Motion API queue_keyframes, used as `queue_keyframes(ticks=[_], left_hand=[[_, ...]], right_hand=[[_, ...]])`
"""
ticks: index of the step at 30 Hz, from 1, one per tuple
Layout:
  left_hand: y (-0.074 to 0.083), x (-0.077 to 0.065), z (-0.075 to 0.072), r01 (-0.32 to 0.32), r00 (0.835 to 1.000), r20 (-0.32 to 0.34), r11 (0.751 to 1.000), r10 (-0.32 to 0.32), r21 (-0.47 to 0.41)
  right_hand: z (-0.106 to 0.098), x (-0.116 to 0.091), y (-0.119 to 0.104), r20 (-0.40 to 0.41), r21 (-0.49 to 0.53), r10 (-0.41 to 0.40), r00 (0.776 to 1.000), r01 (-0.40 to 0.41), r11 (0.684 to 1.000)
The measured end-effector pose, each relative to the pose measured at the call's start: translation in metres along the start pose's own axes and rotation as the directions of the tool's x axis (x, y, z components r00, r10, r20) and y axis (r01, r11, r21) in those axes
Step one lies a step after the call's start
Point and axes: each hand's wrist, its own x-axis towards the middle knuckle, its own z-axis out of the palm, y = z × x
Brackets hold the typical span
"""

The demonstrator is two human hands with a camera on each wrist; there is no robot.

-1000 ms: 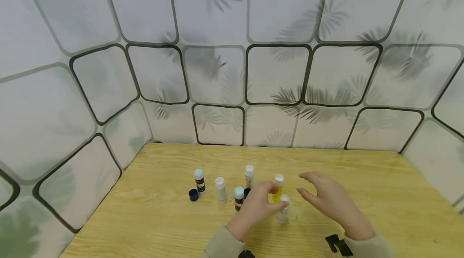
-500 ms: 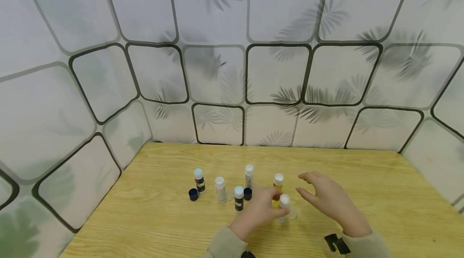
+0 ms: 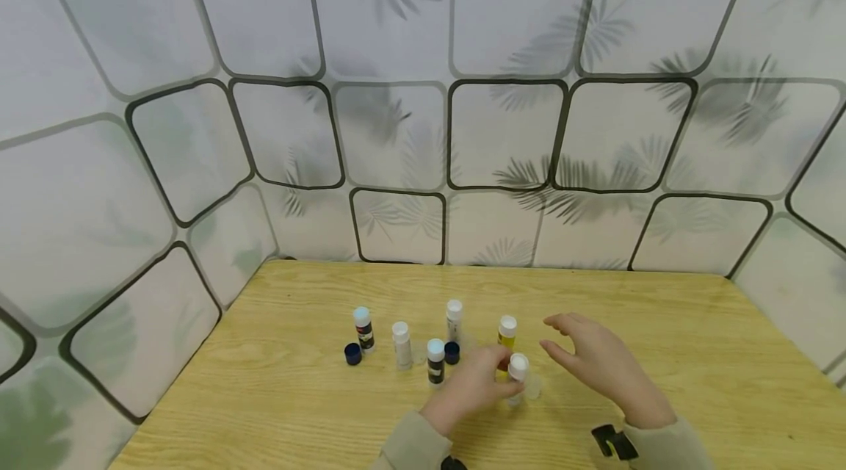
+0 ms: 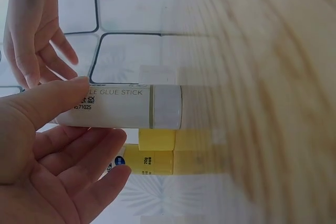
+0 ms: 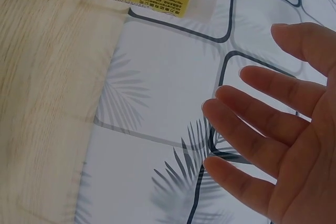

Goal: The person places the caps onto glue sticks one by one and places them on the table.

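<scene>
While the right hand (image 3: 601, 371) hovers over the table (image 3: 264, 418) with thumb and fingers parted and relaxed, the left hand (image 3: 471, 383) pinches a white glue stick (image 3: 518, 369) between thumb and fingers. The white glue stick stands upright on the wood, to the left of the right hand; in the left wrist view, printed lettering reading "GLUE STICK" shows beside the thumb. Just behind it stands a yellow glue stick (image 3: 507, 327), and a clear round cap (image 3: 532, 386) lies close on its right.

Left of the left hand, a black-labelled tube with a pale blue top (image 3: 435, 363) stands near a dark blue cap (image 3: 452, 352), with a white-capped tube (image 3: 454, 317) behind them. Farther left are a plain white tube (image 3: 402, 346), a second black-labelled tube (image 3: 364, 330) and another dark cap (image 3: 353, 354). A curtain patterned with leaves and rounded outlines (image 3: 396, 132) encloses the table.
</scene>
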Motion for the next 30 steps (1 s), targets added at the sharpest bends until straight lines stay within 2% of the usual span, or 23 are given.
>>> queue_keyframes(ticks=[9, 17, 22, 26, 30], left_hand=[[0.000, 0.000, -0.002, 0.003, 1.000, 0.001, 1.000, -0.003, -0.021], [0.008, -0.006, -0.021, -0.056, 0.991, -0.126, 0.994, 0.043, -0.099], [0.012, -0.013, -0.036, -0.098, 0.975, -0.209, 0.990, 0.074, -0.106], [0.015, -0.020, -0.047, -0.116, 0.960, -0.265, 0.991, 0.093, -0.073], [0.015, -0.027, -0.056, -0.144, 0.945, -0.305, 0.987, 0.116, -0.071]], right_hand=[[0.000, 0.000, 0.001, -0.003, -0.009, 0.004, 1.000, -0.004, 1.000], [-0.001, 0.001, 0.000, 0.008, -0.001, 0.002, 1.000, -0.002, 1.000], [0.000, 0.003, 0.000, 0.027, 0.012, 0.011, 1.000, -0.011, 1.000], [0.000, 0.002, -0.001, 0.041, 0.022, 0.017, 0.999, -0.018, 1.000], [0.000, 0.001, 0.000, 0.048, 0.032, 0.020, 0.999, -0.022, 0.999]])
